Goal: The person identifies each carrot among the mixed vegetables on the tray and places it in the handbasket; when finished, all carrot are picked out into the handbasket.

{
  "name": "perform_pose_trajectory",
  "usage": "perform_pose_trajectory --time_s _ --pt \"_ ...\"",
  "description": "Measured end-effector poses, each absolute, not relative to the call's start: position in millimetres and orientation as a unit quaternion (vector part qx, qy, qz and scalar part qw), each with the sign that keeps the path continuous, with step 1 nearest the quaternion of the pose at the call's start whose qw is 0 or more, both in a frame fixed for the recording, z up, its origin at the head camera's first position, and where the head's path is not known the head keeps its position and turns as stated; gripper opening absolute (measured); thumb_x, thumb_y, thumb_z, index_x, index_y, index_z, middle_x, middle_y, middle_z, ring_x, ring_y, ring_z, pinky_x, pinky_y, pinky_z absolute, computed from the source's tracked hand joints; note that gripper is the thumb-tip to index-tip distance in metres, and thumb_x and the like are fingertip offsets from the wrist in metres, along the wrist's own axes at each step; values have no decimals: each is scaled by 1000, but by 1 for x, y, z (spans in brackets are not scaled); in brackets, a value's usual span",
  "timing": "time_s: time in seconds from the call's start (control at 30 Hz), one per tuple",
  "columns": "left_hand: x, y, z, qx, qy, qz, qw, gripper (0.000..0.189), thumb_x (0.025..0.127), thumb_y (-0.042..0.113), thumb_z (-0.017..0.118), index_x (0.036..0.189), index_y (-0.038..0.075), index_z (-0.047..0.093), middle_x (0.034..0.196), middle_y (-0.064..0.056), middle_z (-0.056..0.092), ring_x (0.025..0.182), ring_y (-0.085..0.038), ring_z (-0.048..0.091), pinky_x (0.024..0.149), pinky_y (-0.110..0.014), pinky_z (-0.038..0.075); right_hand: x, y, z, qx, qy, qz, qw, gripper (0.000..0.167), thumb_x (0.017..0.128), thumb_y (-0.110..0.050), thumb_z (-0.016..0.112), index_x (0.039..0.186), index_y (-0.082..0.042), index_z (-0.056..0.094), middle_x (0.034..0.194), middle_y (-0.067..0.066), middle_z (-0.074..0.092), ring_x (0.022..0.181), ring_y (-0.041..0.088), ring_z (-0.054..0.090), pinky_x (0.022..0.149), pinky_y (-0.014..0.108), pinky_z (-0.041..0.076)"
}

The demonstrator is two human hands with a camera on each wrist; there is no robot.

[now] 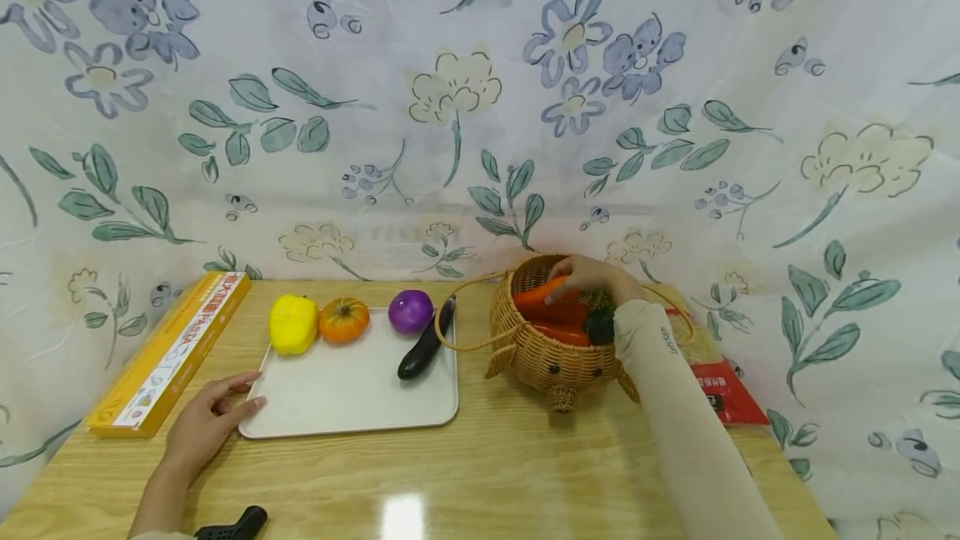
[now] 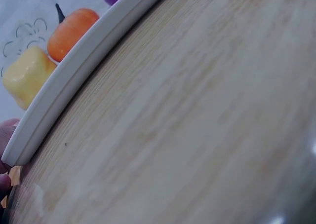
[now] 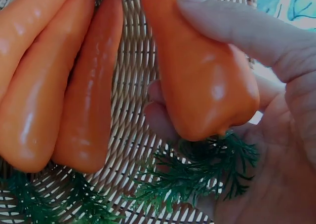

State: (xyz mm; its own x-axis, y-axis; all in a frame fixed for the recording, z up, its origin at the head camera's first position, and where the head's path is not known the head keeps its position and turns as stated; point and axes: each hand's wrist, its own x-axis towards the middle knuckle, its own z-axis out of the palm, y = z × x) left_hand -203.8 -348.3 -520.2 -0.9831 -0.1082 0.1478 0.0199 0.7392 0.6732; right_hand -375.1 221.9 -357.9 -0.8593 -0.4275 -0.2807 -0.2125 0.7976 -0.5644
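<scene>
My right hand (image 1: 583,276) is at the mouth of a wicker basket (image 1: 558,365) with an animal face, gripping an orange carrot (image 3: 212,86) near its thick leafy end. The carrot's green top (image 3: 202,165) hangs beside the palm. More carrots (image 3: 84,120) lie in the basket in the right wrist view. My left hand (image 1: 206,423) holds the left edge of a white tray (image 1: 345,398), thumb over the rim. On the tray are a yellow bell pepper (image 1: 293,325), an orange pumpkin (image 1: 344,321), a purple round vegetable (image 1: 410,312) and a dark eggplant (image 1: 427,344).
A yellow pasta box (image 1: 172,352) lies left of the tray. Behind my right arm is a red packet (image 1: 723,390). A black object (image 1: 236,526) shows at the front edge by the left wrist. The basket's handles (image 1: 468,347) spread to both sides, the left one overlapping the tray.
</scene>
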Motion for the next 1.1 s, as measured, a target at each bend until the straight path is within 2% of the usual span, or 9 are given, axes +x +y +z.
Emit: perform_pose_trajectory --time_s 0.07,0.17,0.3,0.43,0.53,0.67,0.83,1.0,1.1 --pt "-203 -348 -520 22 -927 -363 89 51 93 38 70 133 8 63 114 -9 59 73 -5 42 63 -26 32 -376 224 -361 -174 929 -260 197 34 84 -25 75 109 -2 68 100 9 65 90 22 54 81 34 43" --pt "-204 -347 -521 22 -926 -366 88 51 93 39 70 133 8 62 115 -10 60 73 -5 43 63 -26 33 -376 226 -364 -174 933 -251 191 39 84 -26 76 114 -2 68 109 13 65 95 25 54 86 38 45" --pt "-205 -347 -521 22 -925 -369 86 52 92 39 70 133 9 62 113 -5 59 73 -5 43 63 -25 33 -375 230 -367 -180 934 -236 198 40 83 -24 76 115 -1 68 116 16 63 97 26 55 87 40 47" --pt "-204 -347 -522 23 -924 -372 88 51 92 39 70 133 9 63 112 -2 58 74 -4 43 63 -25 34 -375 231 -371 -194 931 -227 210 36 81 -16 75 111 3 68 105 13 63 88 21 53 79 33 46" --pt "-203 -348 -522 24 -923 -374 91 51 92 39 71 132 9 63 110 1 58 74 -4 43 64 -24 34 -375 229 -373 -191 931 -217 224 39 79 -14 76 112 5 66 105 13 62 86 19 52 77 31 45" --pt "-203 -348 -521 25 -922 -376 92 51 92 39 71 132 9 63 109 3 57 75 -4 43 64 -24 34 -374 225 -372 -186 935 -180 241 46 78 -14 79 117 6 66 117 18 63 93 22 55 81 34 48" --pt "-202 -348 -519 26 -922 -375 90 52 92 41 69 132 9 63 110 2 57 75 -5 42 64 -26 32 -374 218 -370 -175 942 -132 256 56 79 -16 81 127 6 61 130 21 59 111 31 57 93 43 50" --pt "-202 -348 -519 29 -922 -377 88 53 92 43 69 132 10 63 105 19 52 76 -5 42 64 -26 32 -372 213 -371 -157 942 -106 276 67 81 -18 80 136 7 52 138 23 52 125 38 52 101 47 46" --pt "-202 -348 -519 28 -921 -379 87 53 92 44 69 133 10 63 104 24 50 77 -5 42 65 -26 32 -369 210 -372 -137 942 -105 288 67 82 -22 80 137 3 52 136 19 54 121 34 53 98 46 47"
